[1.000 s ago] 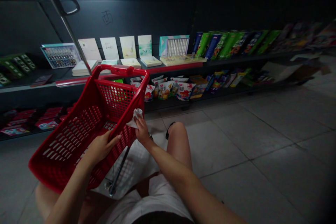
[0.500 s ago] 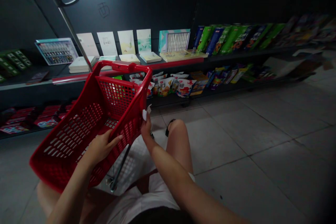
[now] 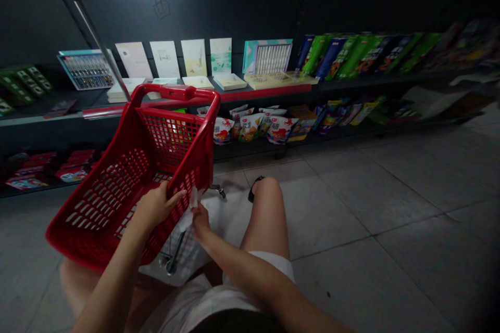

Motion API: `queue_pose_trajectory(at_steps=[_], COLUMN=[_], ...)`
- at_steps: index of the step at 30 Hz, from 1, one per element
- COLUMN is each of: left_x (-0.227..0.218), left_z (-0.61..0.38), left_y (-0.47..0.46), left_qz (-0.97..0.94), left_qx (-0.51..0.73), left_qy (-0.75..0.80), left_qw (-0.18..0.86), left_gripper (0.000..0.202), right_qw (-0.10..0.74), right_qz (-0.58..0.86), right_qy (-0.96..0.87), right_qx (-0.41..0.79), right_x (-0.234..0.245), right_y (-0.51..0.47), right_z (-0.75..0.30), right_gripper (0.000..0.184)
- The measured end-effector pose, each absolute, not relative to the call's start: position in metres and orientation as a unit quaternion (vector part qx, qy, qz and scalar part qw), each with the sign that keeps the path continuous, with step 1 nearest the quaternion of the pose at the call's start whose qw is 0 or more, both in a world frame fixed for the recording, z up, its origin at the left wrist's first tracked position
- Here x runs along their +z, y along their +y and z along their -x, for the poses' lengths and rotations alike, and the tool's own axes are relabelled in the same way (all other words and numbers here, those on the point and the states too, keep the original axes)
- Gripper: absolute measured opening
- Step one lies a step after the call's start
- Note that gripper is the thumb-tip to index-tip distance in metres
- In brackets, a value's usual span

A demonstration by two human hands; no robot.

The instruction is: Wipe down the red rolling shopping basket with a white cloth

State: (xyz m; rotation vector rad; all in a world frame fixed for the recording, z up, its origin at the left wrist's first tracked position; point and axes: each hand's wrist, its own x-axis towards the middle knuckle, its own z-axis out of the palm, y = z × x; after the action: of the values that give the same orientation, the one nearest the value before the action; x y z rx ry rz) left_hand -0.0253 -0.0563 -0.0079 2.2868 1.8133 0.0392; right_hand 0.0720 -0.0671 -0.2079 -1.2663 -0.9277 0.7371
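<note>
A red plastic shopping cart (image 3: 105, 174) stands in front of me, its basket perforated and its handle on the far side. My left hand (image 3: 156, 205) is closed over the near rim of the basket, fingers inside and thumb outside. At the outer face of the same side, my right hand (image 3: 200, 218) is closed on a crumpled white wipe (image 3: 194, 197), which lies against or very close to the red wall. Part of the wipe is hidden by the fingers. Below the basket, a metal leg with a caster (image 3: 171, 265) shows.
Behind the cart runs a dark shelf with a red edge strip (image 3: 234, 98). It carries books (image 3: 195, 58), boxed pen sets (image 3: 269, 57) and green and blue packages (image 3: 351, 57). Snack bags (image 3: 250, 126) fill the lower shelf. A metal pole (image 3: 91, 26) rises at left. Grey tiles (image 3: 344, 192) cover the floor.
My right hand has moved down and towards me along the cart's outer side, carrying the wipe. My left hand stays on the rim. The view has shifted slightly.
</note>
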Motion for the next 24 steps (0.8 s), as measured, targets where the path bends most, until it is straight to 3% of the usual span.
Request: queue_pose_trajectory(at_steps=[4,7,9,11,14,17,21,24], left_x=[-0.009,-0.009,-0.008,-0.006,0.002,0.011,0.011,0.001], left_z=[0.021,0.014,0.01,0.01,0.03,0.085,0.177,0.216], left_y=[-0.056,-0.06,-0.065,-0.07,-0.069,-0.05,-0.018,-0.006], left_qz=[-0.772,-0.769,-0.765,-0.77,-0.783,-0.757,-0.683,-0.624], left_qx=[-0.012,-0.017,-0.016,-0.005,0.047,0.112,0.084,0.006], left_qy=[0.632,0.637,0.642,0.634,0.612,0.643,0.721,0.781], left_qw=[0.064,0.054,0.052,0.072,0.101,0.021,-0.087,0.004], left_gripper=[0.06,0.06,0.058,0.06,0.067,0.071,0.076,0.08], right_qw=[0.674,0.714,0.647,0.527,0.341,0.25,0.287,0.349], right_qz=[0.581,0.522,0.492,0.487,0.417,0.292,0.326,0.386], right_qy=[-0.318,-0.434,-0.58,-0.696,-0.842,-0.923,-0.899,-0.849], right_qx=[0.329,0.169,0.056,-0.005,-0.039,-0.03,-0.052,-0.087], right_x=[-0.166,-0.092,-0.044,-0.014,-0.002,-0.004,-0.001,-0.004], right_y=[-0.036,0.017,0.046,0.055,0.039,0.021,0.036,0.052], right_z=[-0.125,-0.175,-0.189,-0.184,-0.161,-0.156,-0.181,-0.193], right_gripper=[0.041,0.046,0.044,0.039,0.029,0.028,0.031,0.032])
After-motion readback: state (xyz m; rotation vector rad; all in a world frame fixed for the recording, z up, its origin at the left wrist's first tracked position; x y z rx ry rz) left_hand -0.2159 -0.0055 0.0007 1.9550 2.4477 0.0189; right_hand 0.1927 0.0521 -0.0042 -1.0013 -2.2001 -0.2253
